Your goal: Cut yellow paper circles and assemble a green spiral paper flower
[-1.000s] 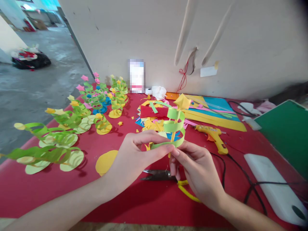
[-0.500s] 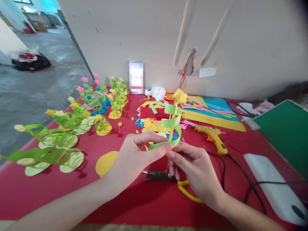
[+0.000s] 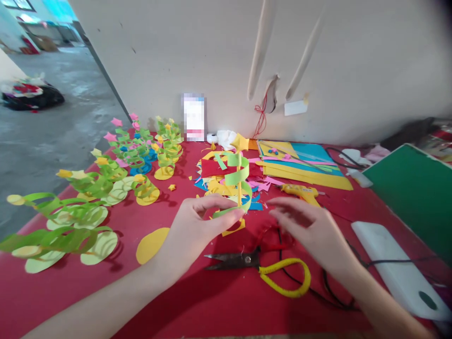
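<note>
My left hand [image 3: 203,223] pinches the lower end of a paper spiral [image 3: 237,178], light green, coiled around a thin yellow stem. A yellow folded paper star [image 3: 240,142] tops the stem. Apart from it on the right, my right hand [image 3: 303,221] is empty with its fingers spread, close to the yellow glue gun [image 3: 300,190]. Below both hands lie scissors [image 3: 247,260] with yellow and red handles, blades slightly apart. A yellow paper disc [image 3: 152,246] lies by my left wrist, partly covered by it.
Finished-looking spiral paper pieces [image 3: 99,212] stand in rows on the left. Paper scraps [image 3: 219,181] are heaped behind my hands, and coloured sheets [image 3: 310,162] lie at the back right. A white power bank-like box [image 3: 391,268], cables and a green board [image 3: 416,202] are on the right.
My right hand has let go of the spiral's base and moved right, fingers opening, toward the glue gun. My left hand still holds the spiral. The view has shifted slightly.
</note>
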The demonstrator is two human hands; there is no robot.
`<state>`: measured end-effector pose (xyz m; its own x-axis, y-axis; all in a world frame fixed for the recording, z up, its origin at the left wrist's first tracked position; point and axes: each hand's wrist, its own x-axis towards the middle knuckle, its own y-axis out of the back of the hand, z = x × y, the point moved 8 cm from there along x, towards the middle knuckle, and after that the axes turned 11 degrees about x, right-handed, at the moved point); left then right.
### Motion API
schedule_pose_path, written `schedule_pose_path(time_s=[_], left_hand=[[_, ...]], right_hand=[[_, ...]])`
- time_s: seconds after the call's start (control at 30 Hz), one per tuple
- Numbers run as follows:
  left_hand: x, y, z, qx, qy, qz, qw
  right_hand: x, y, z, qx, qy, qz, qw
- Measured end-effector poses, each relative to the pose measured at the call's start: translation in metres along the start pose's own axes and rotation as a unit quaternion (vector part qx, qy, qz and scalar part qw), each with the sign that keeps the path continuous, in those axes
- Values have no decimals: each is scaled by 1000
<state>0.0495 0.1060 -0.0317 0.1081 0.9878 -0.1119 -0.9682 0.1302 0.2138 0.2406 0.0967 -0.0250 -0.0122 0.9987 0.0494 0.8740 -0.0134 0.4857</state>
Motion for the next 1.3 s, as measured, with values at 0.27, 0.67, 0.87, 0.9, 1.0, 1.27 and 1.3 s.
schedule_pose_path(time_s=[0.27,0.67,0.87,0.9,1.0,1.27,1.3], left_hand=[[1,-4,1,7,20,33,999],[-6,-21,-9,-45,84,-35,995],[-6,-17,-6,-107,94,-26,989],[-6,-16,-5,-110,91,-27,989],[-8,-16,-3,-117,76,-47,989],[-11,-16,-1,-100,41,-64,992],[-11,-15,-2,-93,44,-61,993]], right_hand=[[22,98,133,-163,-108,157,968],[6,98,114,37,-81,163,983],[-10,79,38,15,-37,158,987],[-12,77,29,2,-32,170,985],[-18,65,7,-34,-4,180,983],[-27,46,-14,-106,71,185,974],[-27,46,-12,-101,66,189,974]])
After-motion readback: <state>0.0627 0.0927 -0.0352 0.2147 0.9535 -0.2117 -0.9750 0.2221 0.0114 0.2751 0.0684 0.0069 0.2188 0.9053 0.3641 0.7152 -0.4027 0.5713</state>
